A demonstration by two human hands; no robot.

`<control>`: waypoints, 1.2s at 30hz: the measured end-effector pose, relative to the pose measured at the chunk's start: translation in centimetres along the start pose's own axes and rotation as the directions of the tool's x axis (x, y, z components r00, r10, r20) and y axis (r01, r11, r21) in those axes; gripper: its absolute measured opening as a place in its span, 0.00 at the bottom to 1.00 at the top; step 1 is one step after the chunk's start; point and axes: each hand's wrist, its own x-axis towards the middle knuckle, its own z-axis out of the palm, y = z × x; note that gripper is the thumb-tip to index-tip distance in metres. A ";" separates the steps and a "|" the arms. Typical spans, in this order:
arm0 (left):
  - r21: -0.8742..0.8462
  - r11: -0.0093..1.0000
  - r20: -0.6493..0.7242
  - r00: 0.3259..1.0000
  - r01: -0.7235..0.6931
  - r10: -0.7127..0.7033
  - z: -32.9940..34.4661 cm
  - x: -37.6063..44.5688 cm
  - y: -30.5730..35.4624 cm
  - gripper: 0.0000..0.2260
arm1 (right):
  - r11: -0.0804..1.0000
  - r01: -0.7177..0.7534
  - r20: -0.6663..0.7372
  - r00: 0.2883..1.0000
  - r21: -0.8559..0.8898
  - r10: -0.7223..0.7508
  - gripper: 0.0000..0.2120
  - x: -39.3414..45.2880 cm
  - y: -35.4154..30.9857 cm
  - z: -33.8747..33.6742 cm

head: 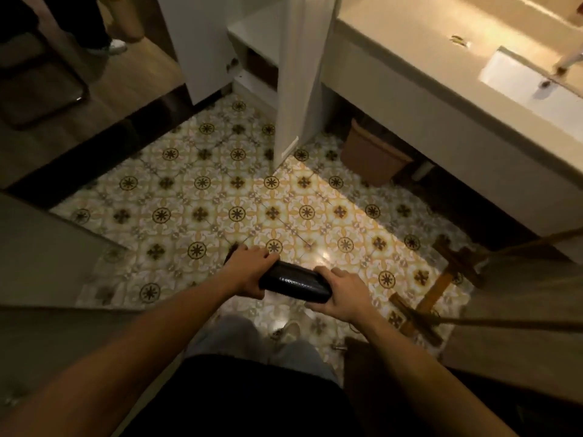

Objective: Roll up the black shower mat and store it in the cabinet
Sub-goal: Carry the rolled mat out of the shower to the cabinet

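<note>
While the mat (295, 283) sits rolled in your grip, the first half of the job looks done: it is a tight black cylinder, held level above the floor (220, 190) in front of your legs. Your left hand (249, 269) wraps one end, fingers (257, 252) curled over the top of the roll and pressed together. Your right hand (339, 293) wraps the other end, fingers (331, 274) curled over it the same way. Between the two hands a short stretch of the roll shows. Its surface is glossy, with a fine bumpy texture that catches the light. No loose flap is visible, though the ends are hidden under your hands.

What remains, judging from this, is the storing. Well ahead of you stands the cabinet (202, 42), white, with its door (296, 80) swung open towards you, edge-on. A pale shelf (255, 29) shows inside, with darker space below it. The patterned yellow tile between you and it carries nothing in your path. To the right runs a counter (410, 45) with a sink (533, 86), and a brown bin (372, 152) sits under it. A wooden stool (441, 279) stands near your right side.
</note>
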 end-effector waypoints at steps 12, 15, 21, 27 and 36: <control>-0.115 0.979 0.006 0.986 0.167 -0.167 -8.3 11.7 -20.7 0.34 | 0.986 0.168 0.014 0.986 -0.013 -0.167 0.38 27.6 0.6 -8.1; -0.155 0.971 0.010 0.983 0.184 -0.184 -11.2 14.3 -26.6 0.32 | 0.989 0.143 0.042 0.989 0.046 -0.145 0.38 34.6 -0.4 -10.3; -0.215 0.954 0.022 0.978 0.210 -0.210 -16.7 17.7 -38.0 0.33 | 0.984 0.174 0.080 0.981 0.044 -0.177 0.38 47.8 -3.0 -15.7; -0.151 0.958 -0.037 0.967 0.243 -0.251 -20.0 22.6 -48.7 0.36 | 0.982 0.188 0.051 0.981 -0.014 -0.187 0.39 60.5 -4.9 -19.5; -0.019 0.958 0.043 0.958 0.285 -0.284 -26.0 34.4 -64.5 0.38 | 0.994 0.098 0.099 0.990 0.040 -0.102 0.39 79.4 -5.9 -24.1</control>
